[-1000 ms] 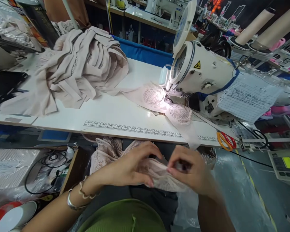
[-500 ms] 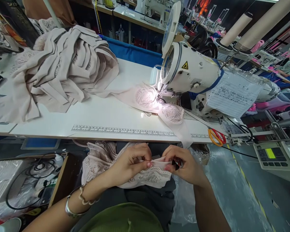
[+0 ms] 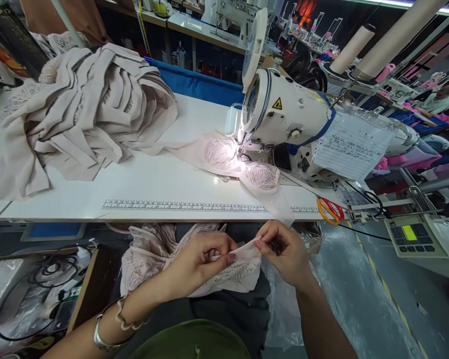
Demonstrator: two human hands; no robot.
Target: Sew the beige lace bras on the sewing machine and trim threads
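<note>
Since half a second ago my hands have come up a little toward the table edge, and the strip of cloth between them is now lifted and pulled more tight. My left hand (image 3: 200,262) is closed in a pinch, thumb against forefinger, on the thin edge of the lace piece (image 3: 194,264). My right hand (image 3: 282,249) is also closed on the other end of this same edge, and something small and dark sits between its fingers; I cannot tell what it is.

The lace piece is pale pink-beige, with an open flower-like pattern and a plain folded border. It lies over my lap, below the white table (image 3: 153,184), and its left part hangs down in loose folds. Under it, at the right, there is clear plastic sheet (image 3: 288,314).

On the table a second lace piece (image 3: 243,164) lies under the needle of the sewing machine (image 3: 288,114), bright in the lamp. The machine carries a yellow triangle warning sticker, and a paper with printed lines (image 3: 349,147) is fixed on its body; the writing is too small to read. A printed ruler scale runs along the table front. Orange and red scissors (image 3: 330,210) lie near the edge, and a heap of beige cloth (image 3: 82,109) is at the left
</note>
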